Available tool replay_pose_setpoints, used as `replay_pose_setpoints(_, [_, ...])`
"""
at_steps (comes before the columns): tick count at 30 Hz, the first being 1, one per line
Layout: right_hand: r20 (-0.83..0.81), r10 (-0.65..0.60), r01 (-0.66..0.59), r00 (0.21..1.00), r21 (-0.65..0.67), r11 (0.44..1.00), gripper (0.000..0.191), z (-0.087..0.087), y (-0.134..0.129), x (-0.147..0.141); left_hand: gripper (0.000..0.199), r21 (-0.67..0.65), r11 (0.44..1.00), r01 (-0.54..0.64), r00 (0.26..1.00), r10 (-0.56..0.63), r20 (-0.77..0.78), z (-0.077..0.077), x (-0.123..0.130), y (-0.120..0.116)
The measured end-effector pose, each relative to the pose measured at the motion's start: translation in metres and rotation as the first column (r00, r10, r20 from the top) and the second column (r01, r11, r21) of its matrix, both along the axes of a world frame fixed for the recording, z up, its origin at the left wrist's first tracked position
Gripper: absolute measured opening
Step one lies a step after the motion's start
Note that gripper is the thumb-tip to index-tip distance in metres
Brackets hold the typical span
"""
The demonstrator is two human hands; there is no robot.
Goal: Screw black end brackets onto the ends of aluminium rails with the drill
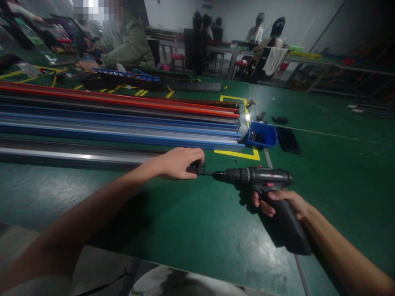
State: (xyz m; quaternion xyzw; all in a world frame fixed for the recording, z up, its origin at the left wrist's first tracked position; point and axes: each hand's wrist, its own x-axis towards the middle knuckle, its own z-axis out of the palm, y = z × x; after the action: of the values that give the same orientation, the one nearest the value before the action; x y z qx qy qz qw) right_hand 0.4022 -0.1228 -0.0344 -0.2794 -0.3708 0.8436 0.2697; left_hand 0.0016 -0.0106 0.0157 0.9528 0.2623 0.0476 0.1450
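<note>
My left hand (177,162) is closed around the right end of a long black and silver metal profile (92,157) lying on the green table (191,218). A small black end piece (201,168) shows at its fingertips. My right hand (288,199) grips the handle of a black cordless drill (267,176), which points left. The drill's long thin bit (210,173) reaches the end piece; whether it sits in a screw is too small to tell.
Behind the profile lie blue profiles (123,129) and red-orange profiles (138,100). A blue bin (271,142) with small dark parts stands past their ends, beside a dark flat phone-like object (289,140). A co-worker's sleeve (132,47) shows across the table.
</note>
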Motion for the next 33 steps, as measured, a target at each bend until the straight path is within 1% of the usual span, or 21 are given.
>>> replay_pose_setpoints(8, [0.000, -0.009, 0.009, 1.000, 0.007, 1.000, 0.037, -0.0020, -0.0012, 0.0014, 0.034, 0.007, 1.000, 0.006, 1.000, -0.006, -0.004, 0.0011, 0.0012, -0.0007])
replay_pose_setpoints(11, [0.011, -0.005, 0.006, 1.000, -0.025, 1.000, 0.039, -0.0020, -0.0013, 0.0016, 0.034, 0.002, 1.000, -0.001, 1.000, 0.001, -0.003, 0.0015, 0.0012, -0.0011])
replay_pose_setpoints(14, [-0.005, -0.007, 0.006, 1.000, -0.066, 0.998, 0.035, -0.0012, -0.0011, 0.0004, 0.033, -0.006, 1.000, -0.006, 1.000, 0.007, 0.008, 0.0003, 0.0006, -0.0009])
replay_pose_setpoints(20, [-0.042, -0.014, 0.010, 0.999, -0.090, 0.996, 0.029, 0.0010, -0.0011, -0.0034, 0.033, -0.004, 1.000, -0.010, 1.000, 0.010, 0.029, -0.0041, -0.0004, 0.0005])
replay_pose_setpoints(27, [0.008, -0.050, 0.051, 0.999, -0.109, 0.993, 0.024, 0.0044, -0.0021, -0.0054, 0.032, -0.008, 1.000, 0.004, 0.999, -0.003, 0.034, -0.0042, -0.0008, 0.0008])
replay_pose_setpoints(33, [0.030, -0.049, 0.053, 0.998, -0.113, 0.992, 0.024, 0.0038, -0.0020, -0.0037, 0.030, -0.038, 0.999, 0.032, 0.997, -0.029, 0.074, -0.0037, -0.0028, 0.0030])
